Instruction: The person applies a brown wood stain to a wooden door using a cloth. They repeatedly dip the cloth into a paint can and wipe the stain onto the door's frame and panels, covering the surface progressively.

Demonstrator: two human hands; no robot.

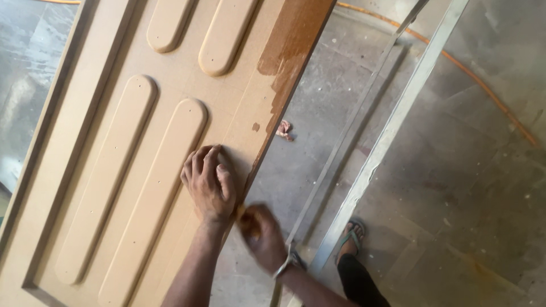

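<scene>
Grey concrete floor fills the right half of the view, with stains and dust on it. Two long pale metal strips lie on this floor side by side, going from the top right down toward the person's feet. One thin orange cable curves across the floor behind them. One small crumpled reddish rag lies on the floor just beside the edge of the panel. One foot in a green sandal stands near the lower ends of the strips, below it a dark trouser leg.

One large tan fibreboard door panel takes the left half of the view and lies tilted across it. Four raised long oval mouldings are on its face, two in the upper part and two in the lower part. A brown painted patch covers the upper part of its right edge band; the rest is bare.

Left hand lies flat on the panel, fingers together and slightly bent, close to the right edge, holding nothing. Right hand is just beside it, at the panel edge, blurred. It seems closed around something small, but I cannot tell what, nor how tight. A wristband is on this wrist.
</scene>
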